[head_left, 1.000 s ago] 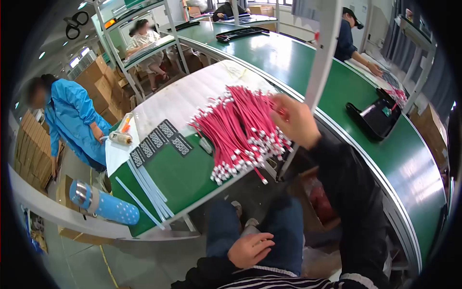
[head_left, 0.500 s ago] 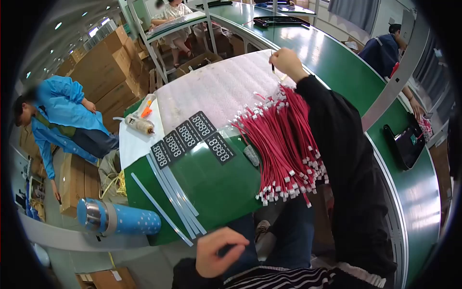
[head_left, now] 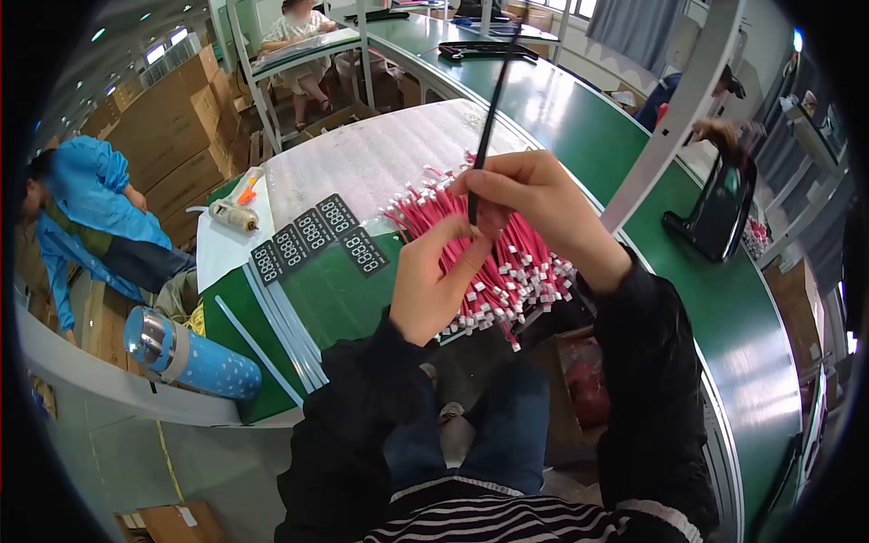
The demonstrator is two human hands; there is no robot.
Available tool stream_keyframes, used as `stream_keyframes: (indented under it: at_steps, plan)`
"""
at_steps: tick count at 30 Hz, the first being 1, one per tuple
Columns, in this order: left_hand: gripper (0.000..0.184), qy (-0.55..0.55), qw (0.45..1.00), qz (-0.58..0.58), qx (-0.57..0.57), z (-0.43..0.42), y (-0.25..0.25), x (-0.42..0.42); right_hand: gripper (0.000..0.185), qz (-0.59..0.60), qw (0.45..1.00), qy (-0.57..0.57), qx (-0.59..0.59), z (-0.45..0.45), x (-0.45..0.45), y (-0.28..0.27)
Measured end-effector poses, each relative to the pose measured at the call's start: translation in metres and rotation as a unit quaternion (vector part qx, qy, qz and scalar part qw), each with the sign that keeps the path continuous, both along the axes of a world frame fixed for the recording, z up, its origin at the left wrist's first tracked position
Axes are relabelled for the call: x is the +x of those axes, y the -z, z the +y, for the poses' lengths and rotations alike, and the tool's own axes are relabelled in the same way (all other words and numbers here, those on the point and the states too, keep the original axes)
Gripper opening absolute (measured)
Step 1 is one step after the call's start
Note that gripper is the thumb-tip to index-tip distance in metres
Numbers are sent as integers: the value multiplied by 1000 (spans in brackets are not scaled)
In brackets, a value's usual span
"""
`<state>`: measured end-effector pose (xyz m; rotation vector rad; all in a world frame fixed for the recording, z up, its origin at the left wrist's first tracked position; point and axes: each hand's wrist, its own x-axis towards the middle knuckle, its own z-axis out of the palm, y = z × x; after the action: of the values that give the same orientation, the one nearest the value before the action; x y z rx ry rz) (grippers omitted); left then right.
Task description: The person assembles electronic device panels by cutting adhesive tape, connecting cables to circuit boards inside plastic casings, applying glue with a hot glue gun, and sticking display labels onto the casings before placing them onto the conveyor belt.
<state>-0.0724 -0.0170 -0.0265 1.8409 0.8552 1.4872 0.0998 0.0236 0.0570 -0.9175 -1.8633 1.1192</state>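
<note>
A thin, long black strip (head_left: 494, 104) stands nearly upright in front of me, too plain to tell its exact kind. My right hand (head_left: 534, 195) pinches it near its lower part between thumb and fingers. From the left, my left hand (head_left: 433, 281) closes thumb and forefinger at the strip's bottom end, touching the right fingertips; the very end is hidden there. Just beyond and below both hands lies a big bundle of red cables (head_left: 507, 285) with white connectors, partly covered by them. Several black digit-display panels (head_left: 312, 228) lie on the green table left of the bundle.
Clear strips (head_left: 282, 317) and a blue dotted bottle (head_left: 213, 365) are at the table's left. A glue gun (head_left: 233, 215) lies on white paper. White foam sheet (head_left: 362, 149) covers the back. A green conveyor (head_left: 597, 127) curves right. A person in blue (head_left: 100, 208) bends at left.
My right hand has come back from the far edge of the foam with the black strip. My left hand has risen from my lap to meet it. The view has shifted.
</note>
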Motion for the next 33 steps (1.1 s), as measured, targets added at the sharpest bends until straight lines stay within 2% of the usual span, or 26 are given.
stream_keyframes:
  at_steps: [2, 3, 4, 6, 7, 9, 11, 13, 15, 18, 19, 22, 23, 26, 29, 33]
  plan:
    - [22, 44, 998, 29, -30, -3, 3, 6, 18, -17, 1000, 16, -18, -8, 6, -1]
    - [19, 56, 998, -11, -40, -5, 6, 9, 18, -14, 1000, 18, -18, -14, 8, 2]
    - [16, 68, 995, -50, -50, -8, 9, 11, 15, -9, 992, 84, 93, -21, 9, 6]
    - [14, 77, 991, -88, -58, -12, 8, 11, 14, 1, 928, 209, 307, -30, 8, 12]
    - [13, 64, 994, -78, -47, -16, 6, 10, 14, 3, 928, 208, 308, -33, 9, 11]
    - [12, 38, 997, -59, -27, -21, 1, 8, 20, -62, 893, 59, 442, -41, 14, 4]
    - [11, 36, 999, -23, -15, -24, -2, 4, 23, -88, 863, -12, 498, -45, 17, 7]
    - [11, 32, 999, 40, 18, -25, -5, 0, 26, -95, 862, -14, 498, -43, 20, 12]
    - [11, 42, 998, 43, 15, -24, -6, -3, 28, -100, 860, -17, 499, -41, 20, 16]
    - [10, 61, 997, 46, 10, -25, -5, -3, 22, -80, 892, -18, 445, -41, 19, 23]
    - [9, 63, 997, 39, -23, -24, -3, -2, 22, -79, 892, -18, 445, -42, 20, 22]
    - [9, 66, 994, 24, -89, -17, 9, -1, 18, 15, 940, 158, 301, -48, 22, 14]
    - [10, 58, 991, 37, -112, -8, 15, -3, 18, 14, 940, 157, 301, -51, 21, 11]
    - [12, 45, 985, 64, -157, 6, 21, -1, 13, 135, 934, 221, 245, -64, 12, 5]
    - [15, -133, 990, -11, 45, -1, 13, 16, 13, 74, 925, 204, 312, -74, 7, 14]
    - [16, -61, 997, -43, -27, -21, -9, 2, 15, -12, 895, 185, 406, -76, 4, 22]
